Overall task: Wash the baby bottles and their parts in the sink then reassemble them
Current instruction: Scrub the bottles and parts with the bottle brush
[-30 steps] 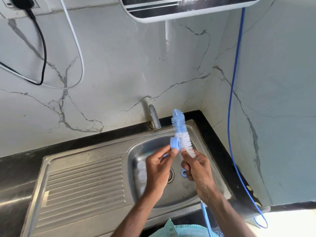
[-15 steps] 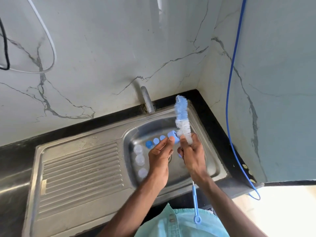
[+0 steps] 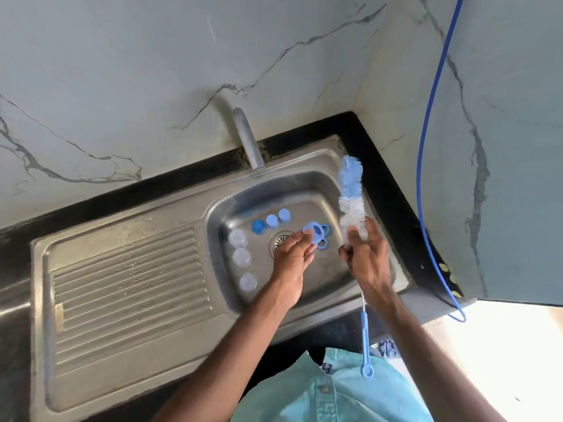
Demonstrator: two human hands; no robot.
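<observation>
Simply bristly brush [image 3: 351, 193], round plastic ring [image 3: 313, 232].

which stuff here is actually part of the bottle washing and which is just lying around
In the job: bottle brush in the right hand; blue ring in the left hand; clear bottles and blue caps in the sink; tap.
Just lying about: blue cable; drainboard.
</observation>
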